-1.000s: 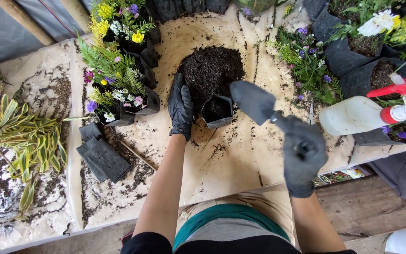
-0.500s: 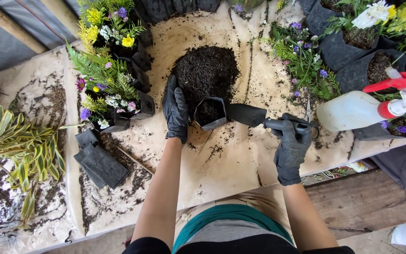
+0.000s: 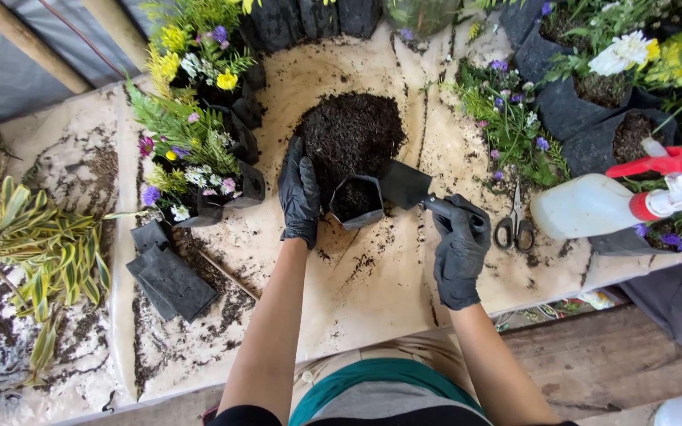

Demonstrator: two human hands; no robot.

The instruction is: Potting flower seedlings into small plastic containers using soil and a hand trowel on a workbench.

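The step in hand looks like filling a small black grow bag [image 3: 357, 202] with soil. The bag stands open on the surface [image 3: 372, 292], touching the near edge of a soil heap [image 3: 350, 134], and it already holds some dark soil, though it is not full to the rim.

The left hand [image 3: 299, 192], in a black glove, lies along the bag's left side with fingers pointing up toward the heap; it steadies the bag wall rather than closing round it, so the hand is mostly open and pressed flat. The right hand [image 3: 459, 251], also gloved, is closed round the handle of a black trowel [image 3: 406, 184]. The trowel blade sits just right of the bag's mouth, near its rim, tilted toward the opening. Whether soil is on the blade I cannot tell, as blade and soil are equally dark.

Judging from this, the next move calls for keeping the bag's mouth held open and upright with the left hand while the blade tips over the rim, since the soft wall could fold and spill soil onto the surface.

Nearby, scissors [image 3: 516, 227] lie to the right of the right hand, a spray bottle [image 3: 593, 205] lies on its side beyond them, and flat empty bags [image 3: 169, 272] sit stacked at left beside potted flowers [image 3: 191, 150].
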